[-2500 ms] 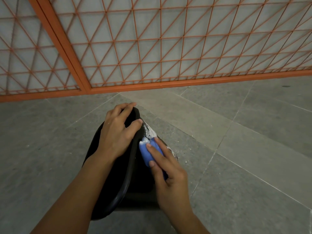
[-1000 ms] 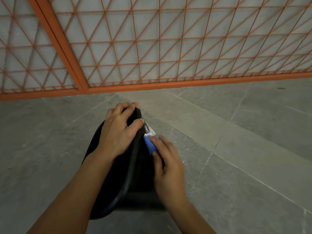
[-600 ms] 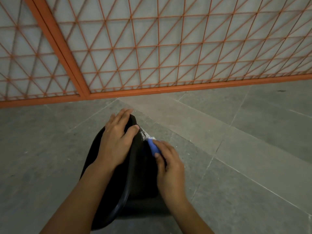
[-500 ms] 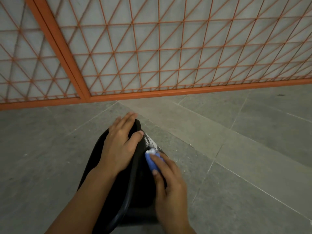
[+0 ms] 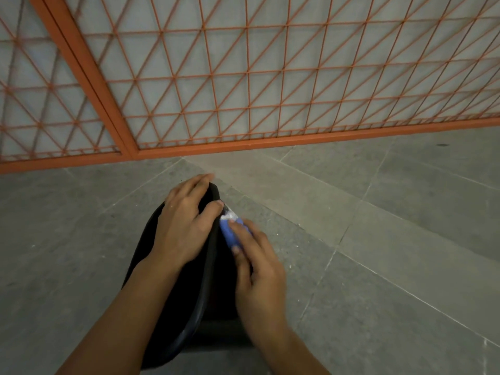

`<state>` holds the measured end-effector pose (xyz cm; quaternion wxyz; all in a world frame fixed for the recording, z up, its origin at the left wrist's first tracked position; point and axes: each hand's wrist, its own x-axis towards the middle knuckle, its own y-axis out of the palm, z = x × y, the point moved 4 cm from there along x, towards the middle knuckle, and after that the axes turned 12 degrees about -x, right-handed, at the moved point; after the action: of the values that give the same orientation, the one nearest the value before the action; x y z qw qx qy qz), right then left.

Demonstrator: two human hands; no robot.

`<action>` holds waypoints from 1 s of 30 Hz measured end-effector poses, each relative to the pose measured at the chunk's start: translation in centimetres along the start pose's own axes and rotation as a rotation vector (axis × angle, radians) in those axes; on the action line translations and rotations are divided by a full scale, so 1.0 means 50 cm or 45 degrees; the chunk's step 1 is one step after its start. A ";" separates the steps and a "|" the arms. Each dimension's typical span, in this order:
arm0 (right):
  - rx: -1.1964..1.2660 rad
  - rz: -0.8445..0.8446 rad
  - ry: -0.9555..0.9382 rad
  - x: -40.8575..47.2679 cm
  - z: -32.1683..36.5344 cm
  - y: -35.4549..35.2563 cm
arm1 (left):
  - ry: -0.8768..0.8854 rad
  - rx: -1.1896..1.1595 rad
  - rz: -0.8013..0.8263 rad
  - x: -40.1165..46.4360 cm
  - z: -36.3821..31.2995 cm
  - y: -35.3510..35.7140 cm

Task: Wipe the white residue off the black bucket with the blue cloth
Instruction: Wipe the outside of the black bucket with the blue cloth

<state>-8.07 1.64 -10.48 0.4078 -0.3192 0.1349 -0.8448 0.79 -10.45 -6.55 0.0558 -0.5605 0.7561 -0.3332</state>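
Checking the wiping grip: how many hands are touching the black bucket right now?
2. The left hand grips the far rim of the black bucket; the right hand presses the blue cloth against its outer side, beside the white residue.

Left hand gripping black bucket rim, right hand pressing blue cloth on white residue, grey floor

A grey stone-tiled floor with pale grout lines carries the black bucket, tilted on it, with small white specks scattered just beside it and an orange fence base rail behind
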 end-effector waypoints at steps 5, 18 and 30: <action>-0.146 -0.062 -0.246 -0.062 0.021 -0.009 | 0.081 -0.077 0.016 -0.010 0.000 -0.007; 0.255 -0.043 0.001 -0.059 -0.004 -0.010 | 0.086 -0.071 0.001 -0.007 0.000 -0.002; 0.264 0.022 0.125 -0.036 -0.005 0.005 | 0.064 -0.078 0.006 -0.008 0.006 -0.001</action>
<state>-7.26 2.87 -11.54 0.4387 -0.2326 0.0694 -0.8653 1.10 -10.25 -6.86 0.0203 -0.5517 0.7684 -0.3238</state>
